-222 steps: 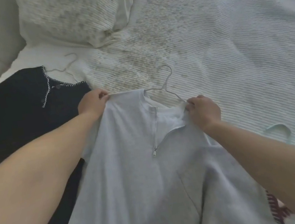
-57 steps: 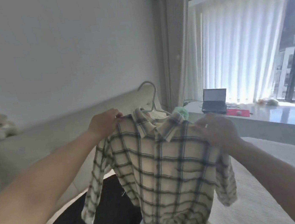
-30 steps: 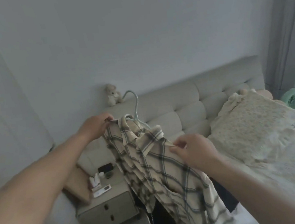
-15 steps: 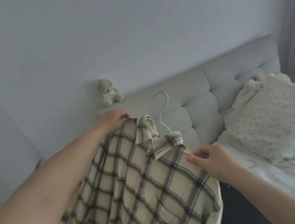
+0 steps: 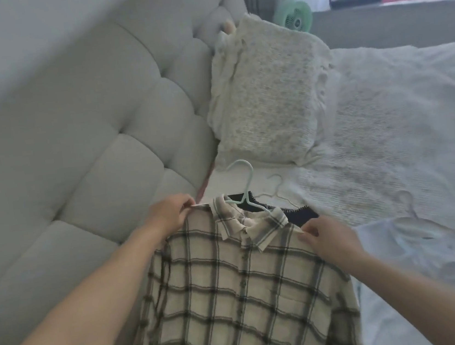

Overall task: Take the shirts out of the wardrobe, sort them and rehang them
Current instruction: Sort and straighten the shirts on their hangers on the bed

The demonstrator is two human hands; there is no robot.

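At the far left stands the padded headboard (image 5: 79, 139), and just in front of it the left hand (image 5: 169, 213) pinches the left shoulder seam of the plaid shirt (image 5: 244, 293), its fingers (image 5: 186, 206) closed on the cloth at the hanger's end. The shirt hangs on a pale green hanger (image 5: 244, 190), held up over the near edge of the bed (image 5: 390, 152), its hem dropping out of view below. It looks light and limp — thin woven cotton that will fold and slide wherever it is not supported, so the hold likely belongs at the two shoulder points or on the hanger's hook, not on the loose body or collar. Behind the collar lies a dark garment (image 5: 297, 214) on the bed, with a thin wire hanger (image 5: 279, 191) beside it and a pillow (image 5: 268, 92) further back. The right hand (image 5: 332, 239) pinches the right shoulder, fingertips (image 5: 305, 233) pressed together on the fabric. To its right a pale blue garment (image 5: 419, 252) lies flat on the bedcover.
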